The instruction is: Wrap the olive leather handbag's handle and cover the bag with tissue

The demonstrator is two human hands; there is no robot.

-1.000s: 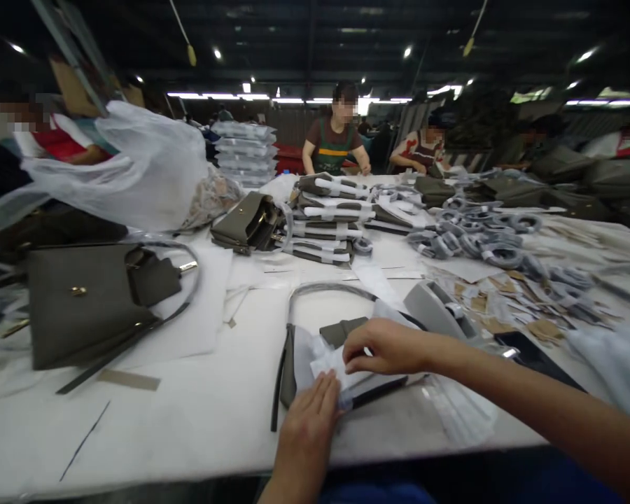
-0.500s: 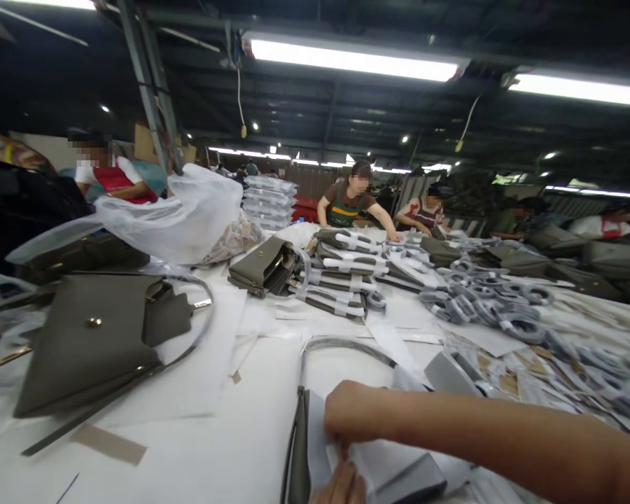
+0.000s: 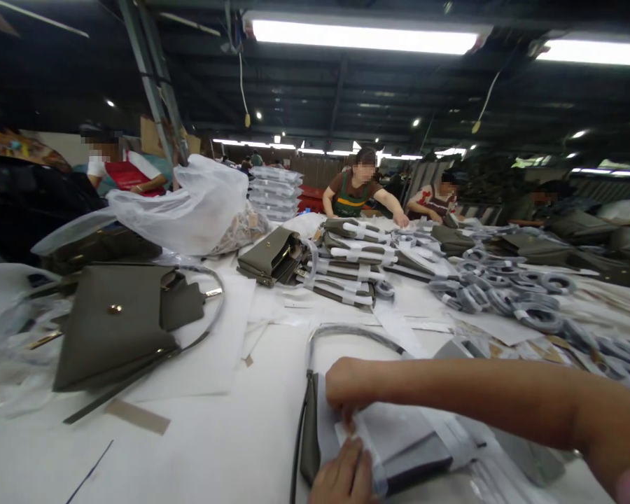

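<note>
An olive-grey bag [image 3: 309, 427] with a wrapped handle lies at the lower middle of the head view, partly covered by translucent white wrapping [image 3: 399, 427]. My right hand [image 3: 349, 385] reaches in from the right, its fingers curled down and pinching the wrapping near the bag's left side. Just below it, my left hand [image 3: 344, 476] has its fingers pressed together on the same wrapping, thumb hidden. The two hands' fingertips nearly meet. My right forearm passes over part of the bag.
An open olive bag [image 3: 118, 336] lies at left beside a brown strip [image 3: 137, 416] and a clear plastic bag [image 3: 183, 206]. Wrapped bags [image 3: 354, 262] are stacked ahead. Coiled wrapped straps [image 3: 538, 315] lie at right. Several people work beyond, one in a green apron [image 3: 351, 199].
The camera view has tilted down and turned slightly left, so the table's things appear higher and farther right. Both hands remain at the wrapping, and more of the bag's wrapped right end shows.
</note>
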